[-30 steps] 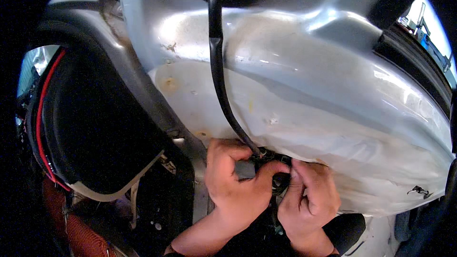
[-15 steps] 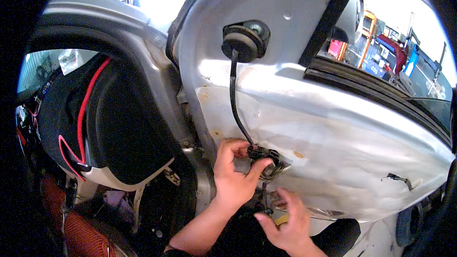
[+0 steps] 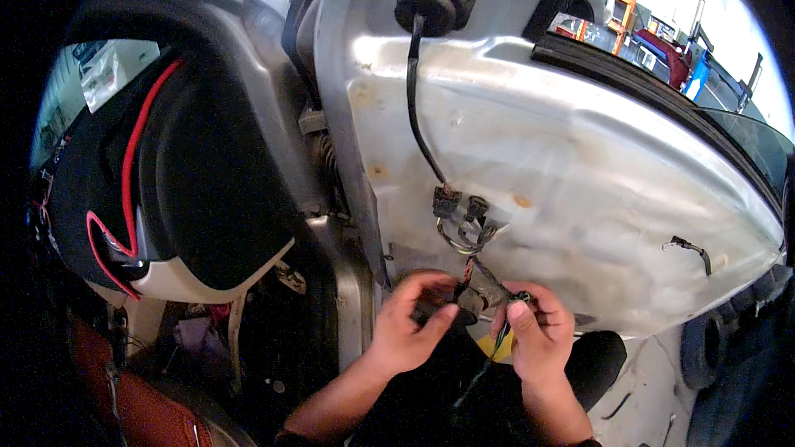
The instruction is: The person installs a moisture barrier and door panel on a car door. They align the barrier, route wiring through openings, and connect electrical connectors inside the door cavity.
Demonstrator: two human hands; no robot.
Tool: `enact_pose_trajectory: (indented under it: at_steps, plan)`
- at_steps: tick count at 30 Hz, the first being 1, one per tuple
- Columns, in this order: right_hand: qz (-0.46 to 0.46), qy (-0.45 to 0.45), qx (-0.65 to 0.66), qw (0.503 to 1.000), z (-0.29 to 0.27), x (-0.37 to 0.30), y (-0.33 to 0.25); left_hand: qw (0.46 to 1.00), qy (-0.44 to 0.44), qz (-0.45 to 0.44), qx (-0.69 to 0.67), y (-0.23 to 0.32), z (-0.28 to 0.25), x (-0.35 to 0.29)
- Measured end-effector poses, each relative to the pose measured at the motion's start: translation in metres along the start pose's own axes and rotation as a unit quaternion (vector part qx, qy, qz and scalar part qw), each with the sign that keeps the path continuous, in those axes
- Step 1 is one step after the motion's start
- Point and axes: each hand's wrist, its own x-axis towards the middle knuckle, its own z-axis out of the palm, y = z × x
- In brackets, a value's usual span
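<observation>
A black cable (image 3: 414, 108) runs down from the round black speaker-like unit (image 3: 426, 4) on the silver car door (image 3: 580, 207). At its lower end sits a black connector (image 3: 447, 200), with a second connector (image 3: 476, 209) beside it. Below them, looped wires (image 3: 468, 242) hang from the door and branch toward my hands. My left hand (image 3: 414, 323) is curled round one dark wire branch; its fingertips are partly hidden. My right hand (image 3: 542, 331) pinches another branch, a wiring harness (image 3: 497, 285) with a small dark connector end (image 3: 519, 297) between thumb and fingers. Thin green wires (image 3: 499, 339) trail below it.
To the left, the car's door opening shows a black panel with red trim cord (image 3: 137, 149) and a reddish-brown seat (image 3: 157, 401). A short cable with a plug (image 3: 691, 247) sticks out of the door at right. A dark tyre (image 3: 704, 356) stands beyond it.
My left hand has left the upper connector and moved down to a lower wire branch. My right hand has closed on the harness end. The view has shifted downward.
</observation>
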Motion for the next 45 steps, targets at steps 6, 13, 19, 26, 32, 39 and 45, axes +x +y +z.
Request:
enact_pose_trajectory:
  at_steps: [6, 13, 19, 26, 32, 39, 45]
  plan:
    - [-0.043, -0.044, 0.043, 0.997, -0.008, 0.001, -0.007, 0.999, -0.047, 0.011, -0.021, -0.014, 0.012, 0.002]
    - [-0.024, -0.161, 0.204, 0.965, -0.021, 0.017, -0.024, 1.000, -0.022, -0.010, -0.011, -0.025, 0.015, 0.000]
    - [-0.109, -0.078, 0.087, 0.987, -0.013, 0.039, -0.012, 0.990, 0.101, 0.079, 0.060, -0.001, 0.005, 0.000]
    - [-0.258, 0.041, -0.316, 0.912, 0.012, 0.049, 0.000, 0.950, 0.099, 0.249, 0.163, 0.027, 0.017, 0.034]
    - [-0.312, 0.142, -0.422, 0.839, -0.006, 0.044, 0.014, 0.921, 0.126, 0.316, 0.190, 0.021, 0.021, 0.053]
    - [-0.309, 0.103, -0.713, 0.621, -0.005, 0.066, 0.014, 0.909, 0.144, 0.343, 0.186, 0.015, 0.028, 0.060]
    - [-0.404, 0.133, -0.738, 0.524, -0.019, 0.102, 0.027, 0.904, 0.147, 0.356, 0.186, 0.009, 0.028, 0.061]
